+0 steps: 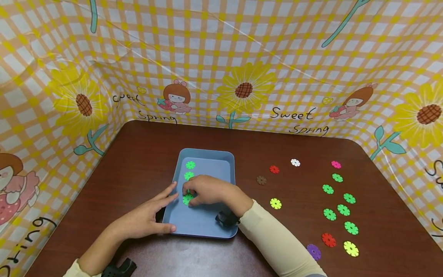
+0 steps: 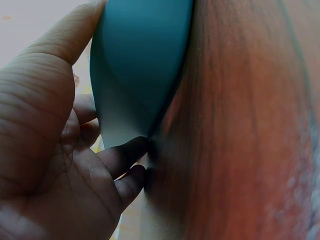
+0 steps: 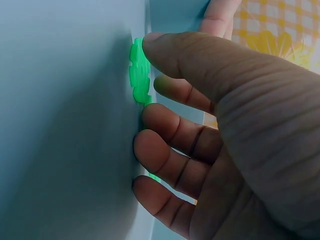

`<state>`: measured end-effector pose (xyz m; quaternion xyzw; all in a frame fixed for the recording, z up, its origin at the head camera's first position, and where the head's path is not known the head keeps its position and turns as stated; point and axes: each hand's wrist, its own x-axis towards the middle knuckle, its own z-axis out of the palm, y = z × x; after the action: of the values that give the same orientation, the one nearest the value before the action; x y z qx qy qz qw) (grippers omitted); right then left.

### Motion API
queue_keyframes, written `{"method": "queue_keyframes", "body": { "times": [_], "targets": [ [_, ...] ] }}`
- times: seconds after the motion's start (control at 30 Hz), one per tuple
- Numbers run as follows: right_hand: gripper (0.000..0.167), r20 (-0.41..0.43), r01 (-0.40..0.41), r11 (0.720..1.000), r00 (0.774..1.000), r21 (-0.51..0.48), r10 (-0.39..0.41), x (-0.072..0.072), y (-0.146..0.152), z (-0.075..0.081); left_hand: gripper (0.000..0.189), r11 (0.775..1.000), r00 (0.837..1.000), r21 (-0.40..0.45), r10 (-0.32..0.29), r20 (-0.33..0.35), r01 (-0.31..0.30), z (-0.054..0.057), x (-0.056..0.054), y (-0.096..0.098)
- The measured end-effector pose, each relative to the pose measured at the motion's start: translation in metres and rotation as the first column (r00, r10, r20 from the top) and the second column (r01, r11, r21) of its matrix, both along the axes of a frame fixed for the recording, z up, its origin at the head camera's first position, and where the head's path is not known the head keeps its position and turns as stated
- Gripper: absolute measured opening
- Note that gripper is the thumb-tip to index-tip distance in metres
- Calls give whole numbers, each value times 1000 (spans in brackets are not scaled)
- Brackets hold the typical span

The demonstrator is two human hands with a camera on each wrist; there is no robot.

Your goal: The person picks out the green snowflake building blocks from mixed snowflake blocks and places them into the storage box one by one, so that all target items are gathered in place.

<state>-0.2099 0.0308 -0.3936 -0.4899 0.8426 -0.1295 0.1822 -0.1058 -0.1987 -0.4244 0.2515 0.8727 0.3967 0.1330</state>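
A blue-grey tray [image 1: 204,227] lies on the table. Along its left side runs a column of green notched plastic discs, with one green disc [image 1: 190,165] at the top and another green disc [image 1: 189,176] below it. My right hand [image 1: 207,190] reaches into the tray, thumb and curled fingers around the edges of a lower green disc [image 3: 140,72] that lies on the tray floor. Part of the column is hidden under this hand. My left hand [image 1: 145,217] has its fingers spread and touches the tray's left wall [image 2: 142,55], thumb near the front-left corner.
Right of the tray, loose discs are scattered on the brown table [image 1: 249,154]: brown [image 1: 261,180], red [image 1: 274,169], white [image 1: 295,162], yellow [image 1: 275,203], pink [image 1: 336,164], purple [image 1: 313,252] and several green [image 1: 330,214]. A checked cloth [image 1: 207,46] hangs around the back and sides.
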Motion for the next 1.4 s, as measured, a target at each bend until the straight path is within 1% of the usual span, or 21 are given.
{"method": "queue_keyframes", "body": {
  "times": [0.3,0.57,0.8,1.1,1.27,1.4],
  "targets": [
    [20,7,13,1000,1000,-3,-13,0,0,2,94,1000,1000,1,0,-1,0,0,0,0],
    [23,44,59,997,997,-41,-57,-3,10,12,94,1000,1000,-3,2,2,-2,0,0,1],
    [26,42,80,991,996,-109,-76,-4,26,22,94,1000,1000,-13,-4,-8,4,-1,1,1],
    [27,51,129,979,991,-156,-122,-4,49,30,94,1000,1000,-19,6,-21,-7,-3,1,1],
    [28,60,175,968,984,-178,-167,-5,65,37,94,1000,1000,-18,3,-30,-3,-3,1,1],
    [28,48,204,959,979,-195,-198,-4,80,42,95,1000,1000,-17,1,-25,-1,-3,1,1]
  ]
}}
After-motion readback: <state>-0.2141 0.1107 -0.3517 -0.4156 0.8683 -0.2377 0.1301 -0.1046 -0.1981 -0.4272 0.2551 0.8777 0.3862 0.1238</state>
